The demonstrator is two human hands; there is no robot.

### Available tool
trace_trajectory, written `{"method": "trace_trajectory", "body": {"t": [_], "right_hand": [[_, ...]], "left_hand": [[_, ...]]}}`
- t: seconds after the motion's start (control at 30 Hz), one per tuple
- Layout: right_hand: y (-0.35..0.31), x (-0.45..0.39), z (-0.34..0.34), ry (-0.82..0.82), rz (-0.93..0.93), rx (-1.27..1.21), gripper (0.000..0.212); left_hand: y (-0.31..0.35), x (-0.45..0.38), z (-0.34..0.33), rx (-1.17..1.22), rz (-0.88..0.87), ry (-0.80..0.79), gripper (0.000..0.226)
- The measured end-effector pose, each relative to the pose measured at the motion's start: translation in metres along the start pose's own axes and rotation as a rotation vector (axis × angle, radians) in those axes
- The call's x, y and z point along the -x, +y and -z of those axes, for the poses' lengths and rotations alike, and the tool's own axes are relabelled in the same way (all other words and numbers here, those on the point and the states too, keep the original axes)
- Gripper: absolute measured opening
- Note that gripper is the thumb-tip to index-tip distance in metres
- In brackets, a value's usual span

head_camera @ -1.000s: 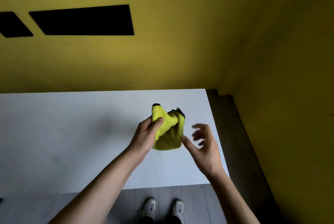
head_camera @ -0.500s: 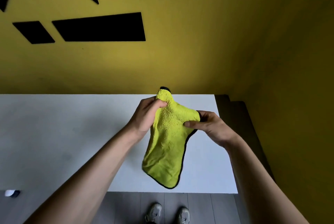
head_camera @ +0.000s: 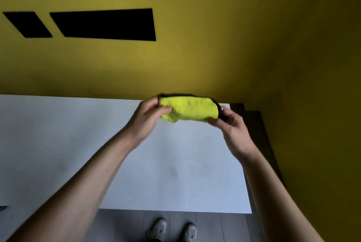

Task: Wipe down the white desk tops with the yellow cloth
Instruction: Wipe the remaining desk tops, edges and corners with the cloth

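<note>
Head view. The cloth (head_camera: 188, 109), yellow with a dark edge, is held in the air above the far edge of the white table (head_camera: 58, 144), folded or bunched into a short horizontal band; it does not touch the table. The left hand (head_camera: 147, 119) grasps its left end, fingers and thumb curled round the fabric, and the right hand (head_camera: 233, 124) pinches its right end at the dark edge. Both hands are slightly blurred, so the exact lie of each finger cannot be told. The step in hand appears to be shaping the cloth into a pad before wiping; no wiping contact is made yet. To do this well, the person should finish with a flat, even fold that fits under one palm, dark edge tucked inward, so that the plush face meets the table; the pad should then go down near the far right corner and be drawn in overlapping strokes toward the near edge, with steady, light pressure. A loose bunch would probably skip and leave streaks. The table is a plain matt white top with faint grey smudges (head_camera: 172, 171) near its middle; its right end stands beside a dark strip at the foot of the wall. The walls (head_camera: 214, 36) are mustard yellow and meet in a corner at the right; black angular shapes (head_camera: 105, 24) mark the far wall. Below the near edge lie grey floor planks (head_camera: 125, 224) and the person's shoes (head_camera: 173, 231).
</note>
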State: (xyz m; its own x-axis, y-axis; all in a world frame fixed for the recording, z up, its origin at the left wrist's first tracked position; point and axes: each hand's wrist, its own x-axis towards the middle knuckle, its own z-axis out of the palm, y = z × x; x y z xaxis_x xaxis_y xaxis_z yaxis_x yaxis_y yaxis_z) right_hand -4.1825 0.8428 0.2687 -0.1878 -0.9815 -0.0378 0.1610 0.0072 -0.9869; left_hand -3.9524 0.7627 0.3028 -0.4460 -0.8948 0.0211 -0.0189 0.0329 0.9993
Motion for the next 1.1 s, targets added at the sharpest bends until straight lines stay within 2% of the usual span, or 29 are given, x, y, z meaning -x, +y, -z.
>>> {"method": "trace_trajectory", "body": {"t": [0.1,0.17,0.23,0.3,0.37,0.57,0.67,0.73,0.77,0.87,0.97,1.1], "right_hand": [[0.052,0.032,0.005,0.01,-0.121,0.064,0.014],[0.092,0.056,0.006,0.009,-0.231,0.188,0.021],[0.129,0.081,0.006,-0.004,-0.355,0.285,0.023],[0.155,0.101,0.008,-0.001,-0.455,0.335,0.019],[0.166,0.109,0.008,0.034,-0.495,0.352,0.014],[0.162,0.064,0.009,0.187,-0.407,0.385,0.01],[0.178,0.021,0.017,0.297,-0.374,0.515,0.015],[0.197,0.005,0.021,0.36,-0.389,0.637,0.034],[0.207,0.003,0.022,0.364,-0.377,0.739,0.043],[0.227,0.021,0.016,0.293,-0.275,1.047,0.052],[0.244,0.06,0.007,0.174,-0.074,1.173,0.05],[0.268,0.093,0.006,-0.08,-0.01,1.225,0.065]], "left_hand": [[-0.054,0.038,-0.002,-0.072,0.133,-0.054,0.008],[-0.096,0.067,-0.005,-0.098,0.237,-0.07,0.016],[-0.133,0.092,-0.008,-0.107,0.34,-0.082,0.01],[-0.159,0.109,-0.011,-0.129,0.397,-0.08,0.028],[-0.173,0.115,-0.01,-0.134,0.427,-0.055,0.029],[-0.193,0.048,-0.019,-0.105,0.344,0.126,0.003],[-0.219,-0.002,-0.019,-0.264,0.339,0.268,0.021],[-0.23,-0.011,-0.019,-0.524,0.329,0.313,0.043],[-0.235,-0.008,-0.021,-0.648,0.275,0.314,0.047],[-0.257,0.031,-0.032,-0.941,0.064,0.151,0.045],[-0.279,0.073,-0.042,-1.044,0.093,0.002,0.045],[-0.291,0.086,-0.047,-1.101,0.124,0.007,0.043]]}}
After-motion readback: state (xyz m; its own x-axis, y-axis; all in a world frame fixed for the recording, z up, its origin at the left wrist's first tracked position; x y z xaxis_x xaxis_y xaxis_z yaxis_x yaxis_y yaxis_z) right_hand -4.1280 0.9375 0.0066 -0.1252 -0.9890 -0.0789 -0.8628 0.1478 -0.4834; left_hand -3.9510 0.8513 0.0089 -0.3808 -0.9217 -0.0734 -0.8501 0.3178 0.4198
